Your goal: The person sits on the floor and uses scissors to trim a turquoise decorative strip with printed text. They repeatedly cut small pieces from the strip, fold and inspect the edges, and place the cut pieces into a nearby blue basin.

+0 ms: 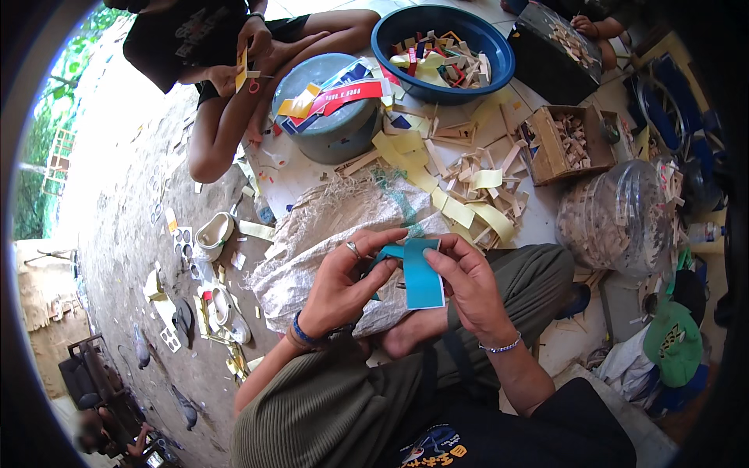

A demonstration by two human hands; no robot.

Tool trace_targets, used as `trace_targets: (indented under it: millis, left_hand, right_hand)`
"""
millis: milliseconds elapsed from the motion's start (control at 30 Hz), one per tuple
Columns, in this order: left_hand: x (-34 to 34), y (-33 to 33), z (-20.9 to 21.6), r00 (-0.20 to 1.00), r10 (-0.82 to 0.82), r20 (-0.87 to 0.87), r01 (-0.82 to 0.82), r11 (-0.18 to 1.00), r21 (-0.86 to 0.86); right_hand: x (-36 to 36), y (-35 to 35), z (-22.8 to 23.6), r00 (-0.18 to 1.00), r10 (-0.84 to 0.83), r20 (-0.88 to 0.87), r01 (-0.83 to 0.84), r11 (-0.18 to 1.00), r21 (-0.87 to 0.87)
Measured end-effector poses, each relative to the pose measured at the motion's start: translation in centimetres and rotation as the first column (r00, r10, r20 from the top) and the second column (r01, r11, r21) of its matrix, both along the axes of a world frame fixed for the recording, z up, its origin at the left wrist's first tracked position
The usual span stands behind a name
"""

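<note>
Over my lap, my right hand (pixel 473 290) pinches a flat teal sticker sheet (pixel 422 279) with a white border, thumb on its face. My left hand (pixel 334 287) is closed at the sheet's left side, its thumb and fingers around a folded teal part; what else lies behind the fingers is hidden. A pale woven sack (pixel 300 246) is spread beneath my hands. Just beyond it lies a heap of small wooden pieces (pixel 476 183) mixed with curled yellow paper strips (pixel 456 209).
A blue basin (pixel 382 58) holds wooden pieces and paper. Beside it, an upturned grey tub (pixel 312 147) bears coloured strips. Right of me stand a cardboard box (pixel 550 160) and a clear plastic container (pixel 585 222). Another person (pixel 226 132) sits at far left; sandals (pixel 214 234) lie on the ground.
</note>
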State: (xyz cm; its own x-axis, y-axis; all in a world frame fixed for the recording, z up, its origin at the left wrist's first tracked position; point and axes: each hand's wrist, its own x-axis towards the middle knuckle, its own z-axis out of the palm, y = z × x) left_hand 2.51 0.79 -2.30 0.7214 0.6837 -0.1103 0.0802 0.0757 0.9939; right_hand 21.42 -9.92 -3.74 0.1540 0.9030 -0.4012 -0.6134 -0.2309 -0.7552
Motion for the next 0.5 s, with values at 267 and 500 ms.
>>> trace_targets:
  millis: [267, 500]
  left_hand:
    - [-0.3, -0.5, 0.5, 0.999, 0.026, 0.047, -0.03, 0.994, 0.107]
    - [-0.1, -0.4, 1.2, 0.999, 0.023, 0.039, -0.038, 0.896, 0.442]
  right_hand:
    - [0.3, -0.3, -0.2, 0.985, -0.106, -0.136, 0.107, 0.994, 0.0]
    - [0.6, -0.5, 0.3, 0.993, -0.077, -0.094, 0.077, 0.997, 0.004]
